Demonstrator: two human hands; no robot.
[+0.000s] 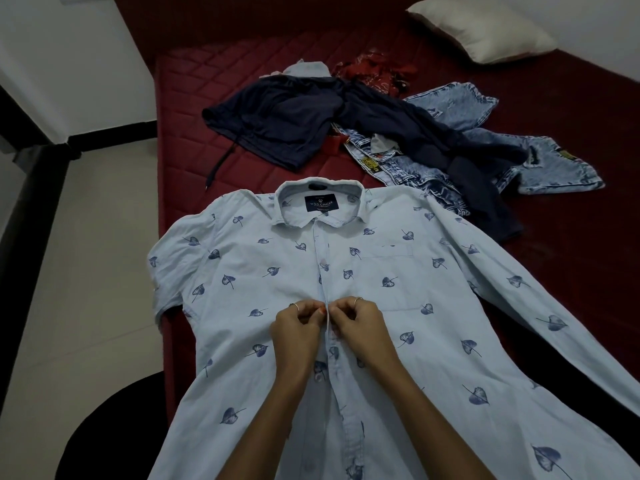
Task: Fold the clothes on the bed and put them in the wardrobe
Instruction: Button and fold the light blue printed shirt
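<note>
The shirt point(277, 278) lies face up on the near part of the bed point(571, 109), collar far. My left hand point(294, 332) and right hand point(358, 325) pinch its placket. Beyond lie a navy garment point(277, 123) and jeans point(540, 161), then a pillow point(485, 29) far right. Pale floor point(86, 271) lies left.

A dark red quilted bed point(194, 84) carries a pale leaf-print shirt point(263, 278) spread flat up front, a navy garment point(277, 126) tangled over acid-wash jeans point(540, 161) behind it, and a white pillow point(485, 29) far right.
</note>
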